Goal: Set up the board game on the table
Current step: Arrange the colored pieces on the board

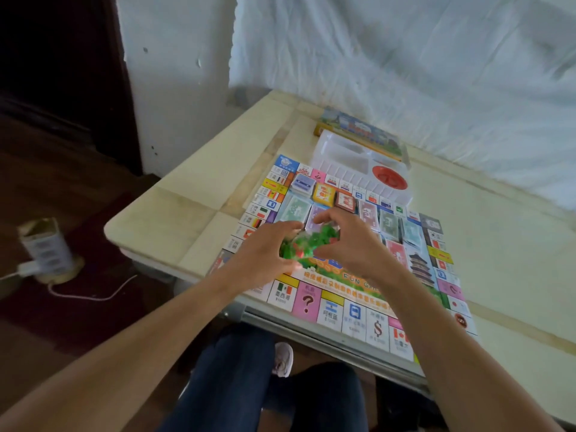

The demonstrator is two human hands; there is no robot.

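item: clear bag of green and red pieces, pinched between left hand and right hand over the board; step: apparently opening it; next: likely tear and tip out.

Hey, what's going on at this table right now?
A person is setting up a property board game. The left hand and right hand together grip a small clear bag of green and red pieces over the board. Wrapped packs of play money lie on the board's far half. Beyond it sits a white plastic tray, with the game box behind.
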